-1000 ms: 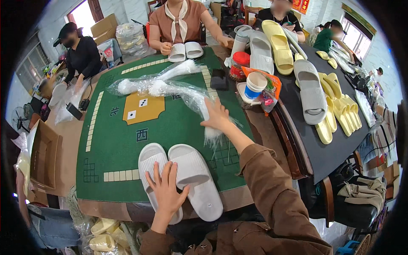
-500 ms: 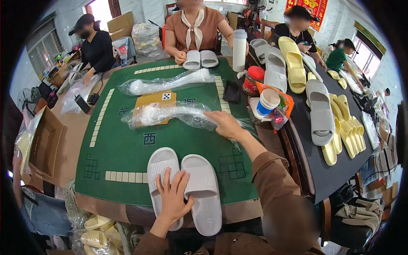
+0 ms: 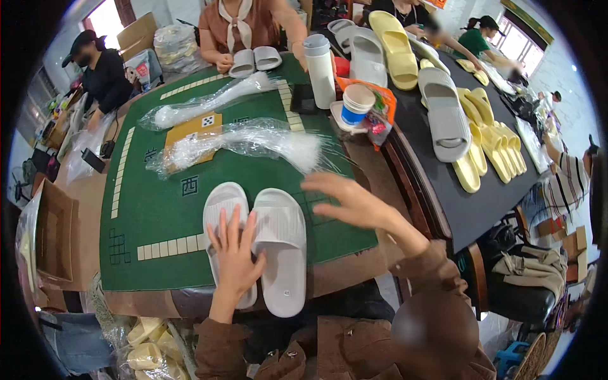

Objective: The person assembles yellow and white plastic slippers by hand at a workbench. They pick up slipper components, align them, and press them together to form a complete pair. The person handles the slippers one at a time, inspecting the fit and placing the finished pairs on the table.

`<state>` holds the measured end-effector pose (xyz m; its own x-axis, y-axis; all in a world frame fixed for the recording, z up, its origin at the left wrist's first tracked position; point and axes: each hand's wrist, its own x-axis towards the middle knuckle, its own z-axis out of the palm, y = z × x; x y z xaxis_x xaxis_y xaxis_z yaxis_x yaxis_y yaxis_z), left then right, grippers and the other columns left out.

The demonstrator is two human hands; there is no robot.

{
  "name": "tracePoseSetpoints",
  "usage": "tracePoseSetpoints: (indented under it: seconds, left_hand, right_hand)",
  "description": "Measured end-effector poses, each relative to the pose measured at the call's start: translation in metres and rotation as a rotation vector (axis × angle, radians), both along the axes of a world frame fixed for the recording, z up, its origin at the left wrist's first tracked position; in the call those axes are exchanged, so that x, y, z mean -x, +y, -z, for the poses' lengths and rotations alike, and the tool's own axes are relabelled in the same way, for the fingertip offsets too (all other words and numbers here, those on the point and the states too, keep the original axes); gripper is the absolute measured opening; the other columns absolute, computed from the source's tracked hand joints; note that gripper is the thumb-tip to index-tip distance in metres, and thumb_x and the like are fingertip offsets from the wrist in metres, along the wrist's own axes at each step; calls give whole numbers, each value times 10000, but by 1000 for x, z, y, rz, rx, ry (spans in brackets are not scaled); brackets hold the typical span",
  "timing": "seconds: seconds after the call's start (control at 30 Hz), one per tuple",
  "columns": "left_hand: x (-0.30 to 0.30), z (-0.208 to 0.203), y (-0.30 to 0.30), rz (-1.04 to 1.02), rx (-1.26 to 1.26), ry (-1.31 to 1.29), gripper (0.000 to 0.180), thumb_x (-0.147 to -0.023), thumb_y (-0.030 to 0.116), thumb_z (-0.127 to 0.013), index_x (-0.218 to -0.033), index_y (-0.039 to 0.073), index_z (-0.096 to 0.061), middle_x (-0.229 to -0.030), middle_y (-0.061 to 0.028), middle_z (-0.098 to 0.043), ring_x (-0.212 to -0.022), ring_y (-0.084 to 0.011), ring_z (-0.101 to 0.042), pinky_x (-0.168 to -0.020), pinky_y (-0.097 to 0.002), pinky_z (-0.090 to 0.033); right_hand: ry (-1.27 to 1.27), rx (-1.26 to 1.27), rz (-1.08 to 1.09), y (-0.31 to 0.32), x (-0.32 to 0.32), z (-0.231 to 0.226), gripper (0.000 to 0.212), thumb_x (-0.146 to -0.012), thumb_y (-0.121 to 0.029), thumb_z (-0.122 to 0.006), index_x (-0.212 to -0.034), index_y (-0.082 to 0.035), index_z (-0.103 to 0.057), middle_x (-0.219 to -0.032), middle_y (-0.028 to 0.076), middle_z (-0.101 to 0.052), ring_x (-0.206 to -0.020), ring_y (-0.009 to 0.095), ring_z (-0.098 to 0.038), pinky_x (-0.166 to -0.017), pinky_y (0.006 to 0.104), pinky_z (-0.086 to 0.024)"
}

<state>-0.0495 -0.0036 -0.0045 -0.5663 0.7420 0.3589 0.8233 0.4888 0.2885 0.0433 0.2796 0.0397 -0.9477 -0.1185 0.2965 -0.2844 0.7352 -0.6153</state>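
Observation:
My left hand (image 3: 235, 258) lies with spread fingers on the strap of a grey slide slipper (image 3: 226, 194), its thumb by the second grey slipper (image 3: 283, 278). The pair sits side by side at the table's near edge, toes pointing away from me. My right hand (image 3: 351, 201) is empty, fingers stretched out, over the green mat to the right of the pair. Beyond it lies a bundle of thin white plastic strands (image 3: 297, 147), partly sleeved in clear plastic, its loose ends fanned toward the right. A similar wrapped bundle (image 3: 218, 100) lies farther back.
On the table's right stand a white bottle (image 3: 321, 73) and a paper cup (image 3: 356, 104) beside an orange packet (image 3: 387, 107). Grey and yellow slippers (image 3: 443, 114) cover a dark side table. Across from me a person touches another grey pair (image 3: 254, 61). An open carton (image 3: 56, 237) stands left.
My right hand has let go of the near bundle and drawn back toward the slippers. My left hand stays on the left slipper. The person opposite reaches toward the bottle's side; the view has shifted right.

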Motion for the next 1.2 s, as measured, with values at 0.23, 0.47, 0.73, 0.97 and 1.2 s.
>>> tracePoseSetpoints:
  seconds: [0.23, 0.47, 0.73, 0.97, 1.2]
  left_hand:
    - [-72, 9, -153, -377, -317, -28, 204, -926, 73, -505, -1098, -19, -564, -1093, -157, -530, -1019, -318, -503, -933, -422, -390]
    - [-142, 146, -285, -750, -221, -713, 261, -967, 108, -465, -1183, -31, -511, -1159, -164, -517, -1060, -285, -518, -968, -375, -401]
    - [-172, 252, -277, -702, 185, -1052, 639, -983, 262, -493, -1480, -34, -222, -1459, -288, -275, -1361, -442, -295, -1117, -463, -286]
    - [-168, 278, -272, -537, 67, -963, 708, -951, 266, -558, -1477, -45, -200, -1458, -313, -293, -1318, -452, -363, -1106, -452, -312]
    - [-144, 300, -284, -694, -120, -1258, 651, -944, 220, -582, -1454, -38, -272, -1391, -248, -453, -1269, -346, -462, -1022, -393, -384]
  right_hand:
    - [-1049, 367, -276, 1, -200, 2, 408, -963, -343, -576, -1195, -10, -621, -1101, 141, -671, -1043, 250, -635, -899, 351, -499]
    - [-1090, 511, 578, 29, -388, 220, 537, -945, -482, -548, -1225, -27, -602, -1086, 114, -672, -981, 200, -620, -863, 332, -482]
    - [-1013, 932, 664, -19, -322, 318, 474, -1012, -399, -433, -1366, -85, -457, -1204, 124, -580, -1061, 226, -551, -918, 321, -445]
    - [-1090, 853, 797, -1, -347, 387, 425, -1030, -302, -359, -1381, -75, -435, -1280, 182, -553, -1123, 297, -556, -947, 344, -440]
    - [-958, 832, 698, 15, -370, 438, 418, -1021, -271, -393, -1377, -64, -465, -1282, 157, -571, -1126, 275, -569, -942, 324, -455]
